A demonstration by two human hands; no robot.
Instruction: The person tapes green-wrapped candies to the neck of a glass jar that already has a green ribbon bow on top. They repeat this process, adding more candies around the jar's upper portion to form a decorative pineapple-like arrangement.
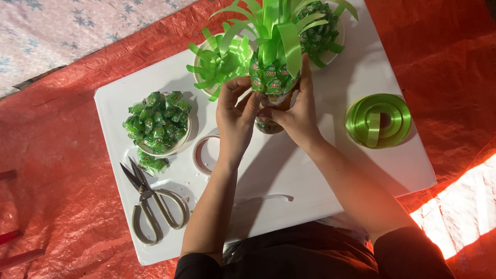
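A candy-covered bottle (271, 77) topped with green ribbon leaves stands on the white table (310, 170). My left hand (235, 121) and my right hand (297, 111) both press against its lower part, fingers curled around its bare bottom section. Green wrapped candies cover the bottle's upper body above my fingers. The bottle's base is partly hidden by my hands.
A bowl of green candies (157, 121) sits left, with loose candies (152, 164) and scissors (150, 204) nearer me. A tape roll (204, 154) lies by my left wrist. Green ribbon bow (219, 64) at back, ribbon roll (378, 120) right. Red tarp (57, 170) surrounds the table.
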